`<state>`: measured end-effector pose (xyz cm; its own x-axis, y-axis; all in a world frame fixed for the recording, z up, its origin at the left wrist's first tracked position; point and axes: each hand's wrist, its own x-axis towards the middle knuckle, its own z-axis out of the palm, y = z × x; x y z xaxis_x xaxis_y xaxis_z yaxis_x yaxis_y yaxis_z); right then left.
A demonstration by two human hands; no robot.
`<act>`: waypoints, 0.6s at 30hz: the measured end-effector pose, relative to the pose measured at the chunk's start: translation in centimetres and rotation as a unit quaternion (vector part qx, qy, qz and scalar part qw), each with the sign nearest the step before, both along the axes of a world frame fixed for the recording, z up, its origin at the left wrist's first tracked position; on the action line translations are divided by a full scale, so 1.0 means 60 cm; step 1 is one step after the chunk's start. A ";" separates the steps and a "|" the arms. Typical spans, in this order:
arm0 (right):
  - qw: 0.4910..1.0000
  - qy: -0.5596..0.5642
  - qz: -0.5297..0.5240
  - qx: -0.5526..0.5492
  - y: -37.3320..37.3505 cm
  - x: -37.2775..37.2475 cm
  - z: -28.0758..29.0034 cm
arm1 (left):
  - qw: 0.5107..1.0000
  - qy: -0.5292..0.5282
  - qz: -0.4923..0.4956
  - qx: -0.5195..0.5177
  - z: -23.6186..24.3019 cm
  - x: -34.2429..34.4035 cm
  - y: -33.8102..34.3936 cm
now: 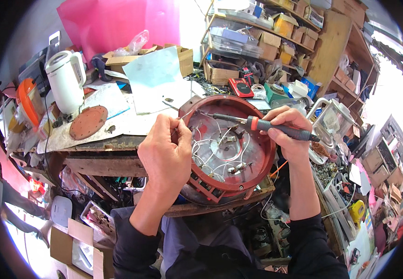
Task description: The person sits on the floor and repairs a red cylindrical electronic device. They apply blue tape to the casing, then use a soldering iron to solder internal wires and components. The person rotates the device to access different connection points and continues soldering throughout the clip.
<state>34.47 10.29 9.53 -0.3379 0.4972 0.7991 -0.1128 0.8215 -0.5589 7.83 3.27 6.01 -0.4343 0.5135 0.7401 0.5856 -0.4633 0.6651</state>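
Note:
A round red-brown housing (267, 160) sits at the bench edge in front of me, its open side facing up. Looped white wires (223, 148) and small metal parts lie on its grey inner floor. In my right hand (290, 132) is a soldering iron (252, 123) with a dark handle and an orange ring. Its shaft points left across the housing, with the tip near the upper left inner wall. My left hand (165, 153) pinches a thin wire (188, 114) at that same rim, close to the iron's tip. The left fingertips partly hide the wire.
A white jug (65, 81) and a round red-brown cover (89, 122) stand on the bench at left. Behind the housing lie papers (155, 79) and a red box-shaped device (241, 87). A clear pitcher (334, 118) is at right. An opened carton (78, 246) rests below left.

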 end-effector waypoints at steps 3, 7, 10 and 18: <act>1.000 0.002 0.009 0.007 -0.002 -0.002 0.009 | 1.000 -0.004 -0.004 0.001 -0.001 0.000 0.002; 0.999 -0.016 0.049 0.004 -0.008 -0.015 0.022 | 1.000 0.000 0.002 -0.004 0.000 -0.001 0.000; 0.997 -0.056 0.045 0.032 -0.001 -0.017 0.025 | 1.000 0.006 0.007 -0.008 -0.001 -0.002 0.000; 0.996 -0.070 0.028 0.042 0.002 -0.024 0.031 | 1.000 0.006 0.000 -0.006 -0.003 -0.004 0.001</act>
<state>33.05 10.41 11.39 -0.4754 0.4070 0.7800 -0.0859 0.8608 -0.5016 7.59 3.30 5.85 -0.4250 0.5222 0.7394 0.5944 -0.4551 0.6631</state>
